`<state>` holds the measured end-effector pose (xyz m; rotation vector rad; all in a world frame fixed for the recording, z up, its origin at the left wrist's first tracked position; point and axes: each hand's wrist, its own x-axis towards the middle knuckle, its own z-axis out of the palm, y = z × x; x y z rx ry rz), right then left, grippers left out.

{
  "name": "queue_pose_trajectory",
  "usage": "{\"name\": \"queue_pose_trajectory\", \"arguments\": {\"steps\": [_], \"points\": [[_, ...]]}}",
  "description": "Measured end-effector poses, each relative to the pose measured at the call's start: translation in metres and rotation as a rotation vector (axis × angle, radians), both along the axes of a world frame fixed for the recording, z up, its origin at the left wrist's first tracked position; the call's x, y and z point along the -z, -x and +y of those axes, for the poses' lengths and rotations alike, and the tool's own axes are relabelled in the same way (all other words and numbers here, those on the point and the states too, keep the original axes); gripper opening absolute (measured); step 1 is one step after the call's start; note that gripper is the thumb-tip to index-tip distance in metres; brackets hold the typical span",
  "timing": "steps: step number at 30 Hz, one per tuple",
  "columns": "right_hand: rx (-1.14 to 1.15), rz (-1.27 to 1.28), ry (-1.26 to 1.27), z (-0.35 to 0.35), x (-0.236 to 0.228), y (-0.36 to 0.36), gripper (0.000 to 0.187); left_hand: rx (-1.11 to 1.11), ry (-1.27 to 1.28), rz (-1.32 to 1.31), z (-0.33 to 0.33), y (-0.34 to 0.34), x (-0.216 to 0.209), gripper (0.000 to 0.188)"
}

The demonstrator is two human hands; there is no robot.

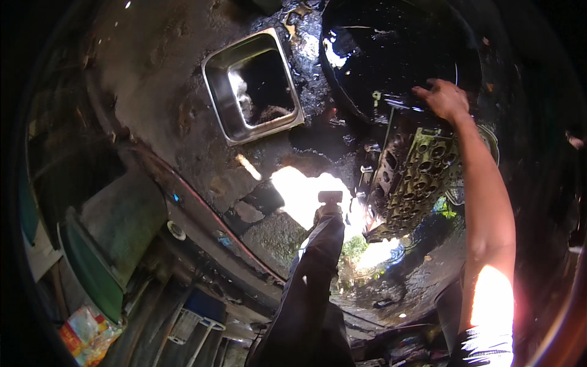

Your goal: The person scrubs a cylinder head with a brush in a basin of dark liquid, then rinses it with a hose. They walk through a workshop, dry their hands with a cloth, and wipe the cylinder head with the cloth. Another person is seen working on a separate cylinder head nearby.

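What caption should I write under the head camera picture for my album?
Bare right hand over a wide, round, black basin, near a grimy, greyish metal block full of holes.

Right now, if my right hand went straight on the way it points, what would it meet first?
Probably the inside of the dark tub, which your right hand reaches over. Nothing else shows in that line, but how far below the hand it lies is unclear.

A narrow passage is offered over wet floor [312, 98] between the steel pan [223, 92] and the dark round basin [334, 84]; on the near side of the right hand [446, 100], the way is blocked by the engine cylinder head [417, 174].
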<state>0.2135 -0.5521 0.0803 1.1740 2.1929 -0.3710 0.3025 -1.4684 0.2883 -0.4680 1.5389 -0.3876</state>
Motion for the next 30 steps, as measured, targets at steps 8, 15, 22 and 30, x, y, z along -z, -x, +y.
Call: {"name": "queue_pose_trajectory", "arguments": {"steps": [8, 15, 22, 30], "points": [[-0.031, -0.049, 0.062, -0.026, 0.0, 0.036, 0.057, -0.153, -0.123, 0.138, 0.054, 0.033, 0.051, 0.034], [-0.035, -0.13, -0.034, -0.036, 0.006, 0.05, 0.057, -0.225, -0.094, 0.134, 0.033, 0.019, 0.047, 0.03], [-0.173, -0.086, -0.086, -0.039, 0.017, 0.039, 0.051, -0.234, -0.02, 0.112, -0.009, -0.012, 0.006, 0.027], [-0.151, 0.022, -0.153, -0.035, 0.017, 0.032, 0.048, 0.535, -0.506, -0.116, -0.027, 0.021, -0.027, 0.023]]}}
